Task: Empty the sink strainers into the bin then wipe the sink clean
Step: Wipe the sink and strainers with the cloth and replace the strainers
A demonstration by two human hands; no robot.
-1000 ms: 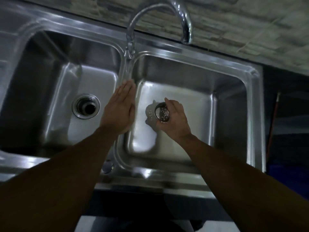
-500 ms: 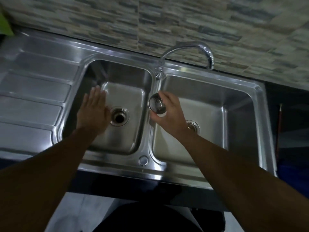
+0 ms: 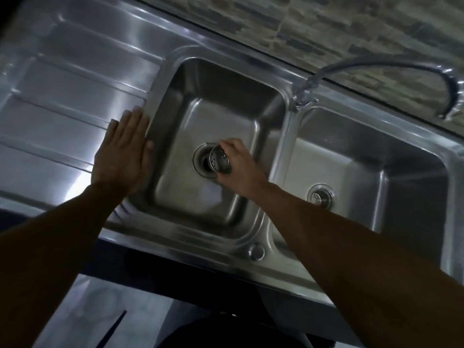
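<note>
Pinches a perforated steel strainer [image 3: 220,160] between the curled fingers and thumb of the right hand [image 3: 241,169], tilted, directly over the open drain [image 3: 199,156] in the left basin [image 3: 213,96] of a double stainless sink. Cannot tell whether touching the drain ring or just clear of it. Rests the left hand [image 3: 123,154] flat, fingers straight and pressed together, on that basin's left rim beside the ribbed draining board [image 3: 75,79]. Shows a 2nd strainer [image 3: 320,197] seated in the floor of the right basin [image 3: 364,151], well apart from both hands. Behind the divider, a curved tap [image 3: 376,64], spout toward the right basin, against a stone-patterned wall [image 3: 326,26].
</note>
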